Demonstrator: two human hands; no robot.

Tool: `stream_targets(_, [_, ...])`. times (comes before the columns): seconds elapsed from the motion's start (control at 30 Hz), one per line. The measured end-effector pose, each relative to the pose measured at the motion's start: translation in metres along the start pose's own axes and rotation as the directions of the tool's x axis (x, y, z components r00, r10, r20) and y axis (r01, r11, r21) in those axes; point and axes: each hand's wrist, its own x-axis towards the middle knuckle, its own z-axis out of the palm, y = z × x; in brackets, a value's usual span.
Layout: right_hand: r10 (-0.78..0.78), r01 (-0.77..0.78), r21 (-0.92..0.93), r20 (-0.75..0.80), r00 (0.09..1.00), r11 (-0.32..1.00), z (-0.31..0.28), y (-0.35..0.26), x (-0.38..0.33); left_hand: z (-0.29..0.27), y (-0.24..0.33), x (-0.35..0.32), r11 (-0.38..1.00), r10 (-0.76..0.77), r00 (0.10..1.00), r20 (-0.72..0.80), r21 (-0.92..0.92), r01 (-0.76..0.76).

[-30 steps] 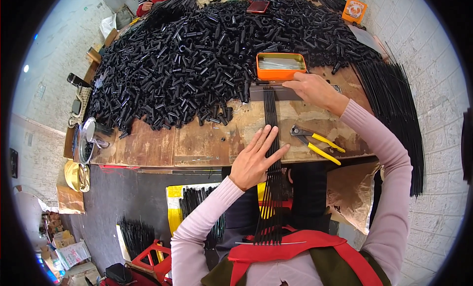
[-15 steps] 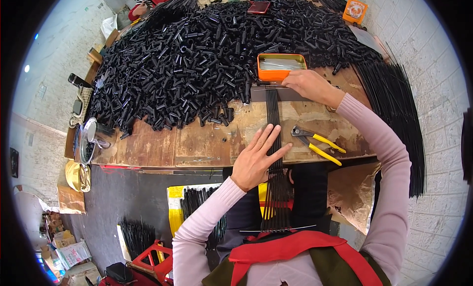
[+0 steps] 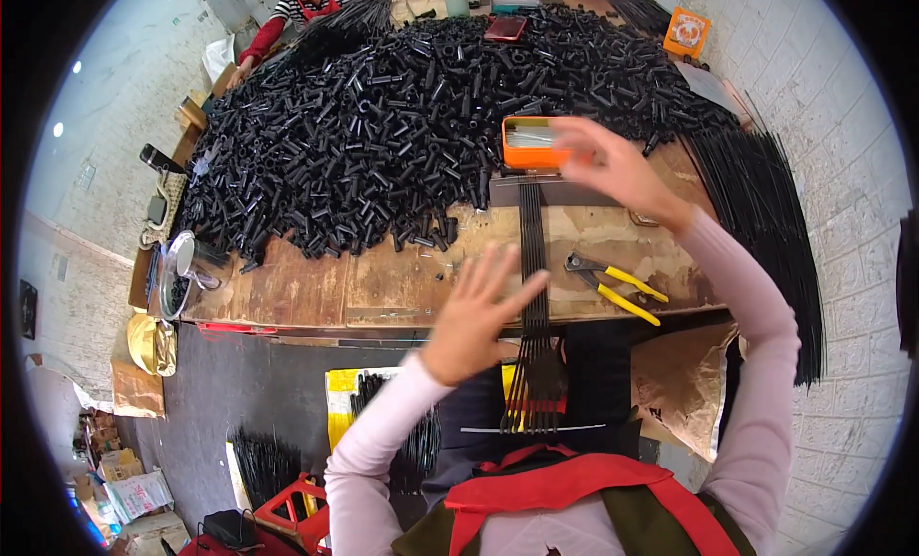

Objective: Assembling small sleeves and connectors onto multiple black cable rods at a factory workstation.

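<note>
**Barely started: one bundle of rods laid out, a mountain of tubes waiting**

Clearly, we are near the beginning of the work as far as this view tells. A narrow bundle of black rods (image 3: 532, 297) lies flat on the wooden workbench (image 3: 316, 293), running from 12 o'clock, where its far ends meet a dark bar just below the orange tray (image 3: 529, 142), toward 6 o'clock, where its near ends fan out over our lap. None of the rods visibly carries a tube.

Our left hand (image 3: 476, 317) is spread wide, fingers splayed, holding nothing; it hovers at about 9 o'clock of the bundle, fingertips close to it, and we cannot tell whether they touch. Our right hand (image 3: 620, 169) is blurred, at 3 o'clock of the tray; its fingers look loosely curled, and we cannot tell whether anything is pinched between them.

What remains looks large. The heap of short black tubes (image 3: 402, 125) covers the bench from 10 to 1 o'clock, and a thick sheaf of long rods (image 3: 766, 221) hangs over the edge at 3 o'clock. The yellow-handled pliers (image 3: 617, 288) lie just right of the bundle, unheld. Another person (image 3: 297, 10) works at the far end, at 11 o'clock.
</note>
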Motion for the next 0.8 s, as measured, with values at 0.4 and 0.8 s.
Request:
stream_targets(0.4, [-0.106,0.092,0.073,0.219,0.970,0.993,0.103,-0.050,-0.130,0.047,-0.061,0.076,0.904,0.003,0.978,-0.209,-0.417,-0.092])
stream_targets(0.8, [-0.156,0.136,0.352,0.027,0.987,0.926,-0.002,-0.206,-0.086,-0.008,0.128,-0.029,0.091,0.000,0.998,0.065,-0.994,0.065])
